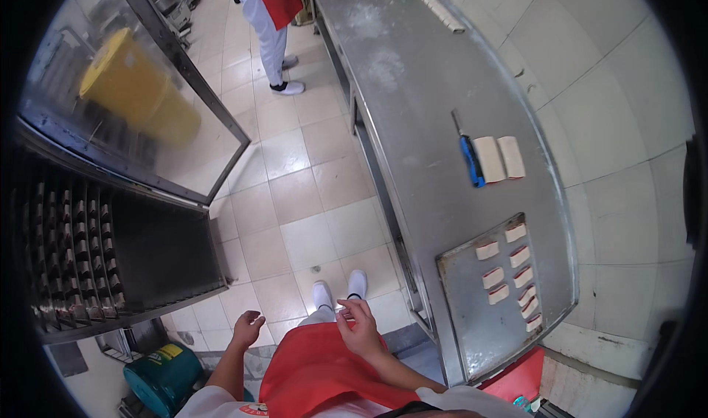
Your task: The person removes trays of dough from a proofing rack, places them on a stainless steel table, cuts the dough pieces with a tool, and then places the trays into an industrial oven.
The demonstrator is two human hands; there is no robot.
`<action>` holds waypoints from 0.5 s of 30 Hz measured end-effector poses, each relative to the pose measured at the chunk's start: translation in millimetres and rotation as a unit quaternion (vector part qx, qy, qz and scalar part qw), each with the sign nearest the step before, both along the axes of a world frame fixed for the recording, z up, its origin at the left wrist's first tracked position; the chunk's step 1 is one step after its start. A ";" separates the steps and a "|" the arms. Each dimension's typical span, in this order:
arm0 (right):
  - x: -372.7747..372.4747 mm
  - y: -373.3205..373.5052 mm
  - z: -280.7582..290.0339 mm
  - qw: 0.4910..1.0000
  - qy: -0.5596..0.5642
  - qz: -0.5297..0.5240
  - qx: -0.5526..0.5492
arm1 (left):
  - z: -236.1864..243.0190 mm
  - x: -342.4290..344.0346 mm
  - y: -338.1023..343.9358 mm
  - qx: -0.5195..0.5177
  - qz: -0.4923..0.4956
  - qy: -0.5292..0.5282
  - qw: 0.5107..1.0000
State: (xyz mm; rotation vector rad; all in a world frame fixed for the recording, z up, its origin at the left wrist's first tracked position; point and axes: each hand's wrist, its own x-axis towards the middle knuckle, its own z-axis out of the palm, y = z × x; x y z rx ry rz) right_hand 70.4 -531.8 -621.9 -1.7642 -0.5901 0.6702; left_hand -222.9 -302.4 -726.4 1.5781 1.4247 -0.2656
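Observation:
My left hand [248, 329] hangs empty in front of me at the left of my red apron [324, 366], its fingers loosely bent and apart. Held in front of the apron, my right hand [359, 331] is empty too, with its fingers stretched. Neither hand touches the steel table [413, 108] on my right. On the table's near end lies a metal baking tray [472, 337] with several small pale dough pieces [493, 276] showing red edges. Beyond it, a blue-handled tool with a thin metal blade [470, 161] lies beside two pale dough slabs [490, 159].
At my left stands a tall rack [166, 248] with several loaded trays. An open glass-panelled door [236, 149] stands beyond it, a yellow bin [140, 82] behind the glass. A co-worker [273, 27] stands at the table's far end. A teal bin [164, 372] sits low left.

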 end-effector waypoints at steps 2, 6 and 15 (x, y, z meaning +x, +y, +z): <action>11.1 3.1 11.8 0.999 -0.036 0.008 0.018 | 8.7 13.6 8.9 0.021 -0.017 -0.011 1.000; 21.3 7.2 46.1 0.996 -0.072 0.020 0.041 | 24.6 15.3 7.8 0.048 -0.026 -0.008 0.998; 44.2 6.0 63.5 0.991 -0.115 0.018 0.065 | -1.7 -6.2 1.0 0.048 -0.005 -0.031 0.998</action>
